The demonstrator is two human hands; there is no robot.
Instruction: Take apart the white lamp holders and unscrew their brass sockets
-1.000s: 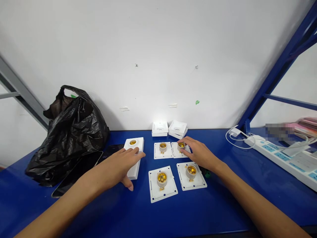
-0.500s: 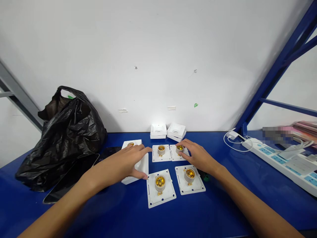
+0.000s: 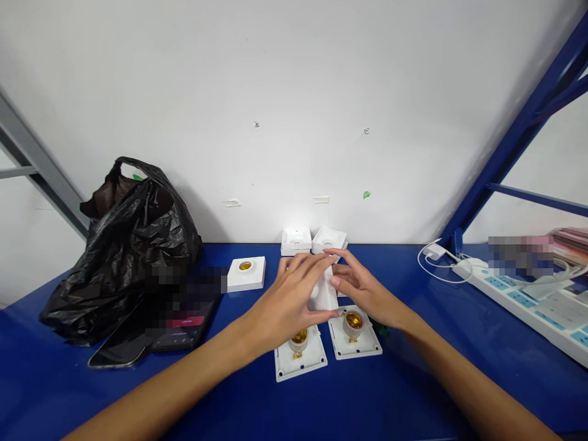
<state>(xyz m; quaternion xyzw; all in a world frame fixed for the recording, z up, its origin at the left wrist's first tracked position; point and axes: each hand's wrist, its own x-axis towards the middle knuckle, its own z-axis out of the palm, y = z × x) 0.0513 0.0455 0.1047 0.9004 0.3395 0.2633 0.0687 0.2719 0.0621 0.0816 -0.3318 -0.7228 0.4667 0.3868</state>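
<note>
My left hand (image 3: 294, 294) is closed round a white square cover (image 3: 325, 297), which is tilted up on edge above the blue table. Opposite it, my right hand (image 3: 361, 291) has its thumb and fingers against the cover's upper right edge; what lies behind these fingers is hidden. Just below the hands lie two white square base plates, a left plate (image 3: 309, 366) and a right plate (image 3: 371, 344), each bearing a round lamp socket with a brass-coloured inside. My hands hide most of what lies behind them. A covered lamp socket (image 3: 247, 278) sits to the left.
White square covers (image 3: 296, 240) stand stacked against the wall. A black plastic bag (image 3: 133, 257), a phone (image 3: 120, 350) and another dark-screened device (image 3: 184, 334) are on the left. On the right lie a white power strip (image 3: 514, 294) and cables, beside a blue metal frame (image 3: 489, 165).
My left hand has lifted the white cover from the left side and carried it right, to my right hand. My right hand has moved off the rear right socket onto the cover.
</note>
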